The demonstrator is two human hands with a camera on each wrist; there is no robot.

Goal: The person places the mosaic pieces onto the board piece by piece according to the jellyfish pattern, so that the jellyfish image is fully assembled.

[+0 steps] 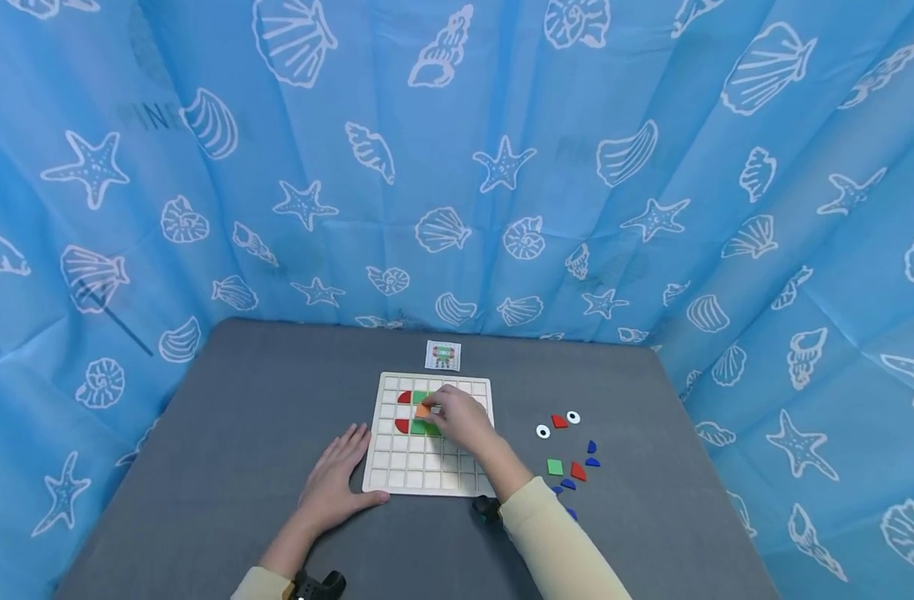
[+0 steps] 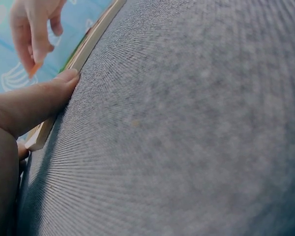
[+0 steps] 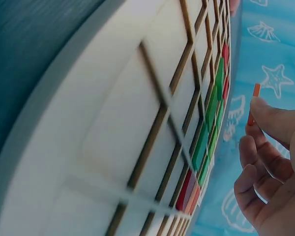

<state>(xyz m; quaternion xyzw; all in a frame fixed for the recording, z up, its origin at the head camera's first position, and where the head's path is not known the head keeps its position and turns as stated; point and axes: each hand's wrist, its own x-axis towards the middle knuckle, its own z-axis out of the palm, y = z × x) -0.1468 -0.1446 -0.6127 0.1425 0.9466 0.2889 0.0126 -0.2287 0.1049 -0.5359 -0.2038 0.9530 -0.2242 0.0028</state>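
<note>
A pale gridded board [image 1: 397, 479] lies on the grey table. My left hand [image 1: 335, 483] rests at its left side, fingers extended along the edge and thumb [image 2: 49, 93] touching the near edge. Over the board, my right hand [image 1: 460, 417] pinches a thin orange tile [image 3: 256, 91] between thumb and fingers, held up off the grid in the right wrist view. Beneath it, red rounded pieces [image 1: 402, 426] and green square tiles [image 1: 419, 427] sit in two rows of cells. My right hand hides part of these rows in the head view.
A small pattern card [image 1: 443, 356] lies beyond the board. Loose pieces are scattered to the right: white discs with dark centres [image 1: 542, 432], red rounded pieces [image 1: 579, 472], a green square [image 1: 555, 467] and several blue half-rounds [image 1: 592, 462]. A shell-patterned blue curtain [image 1: 442, 231] stands behind the table.
</note>
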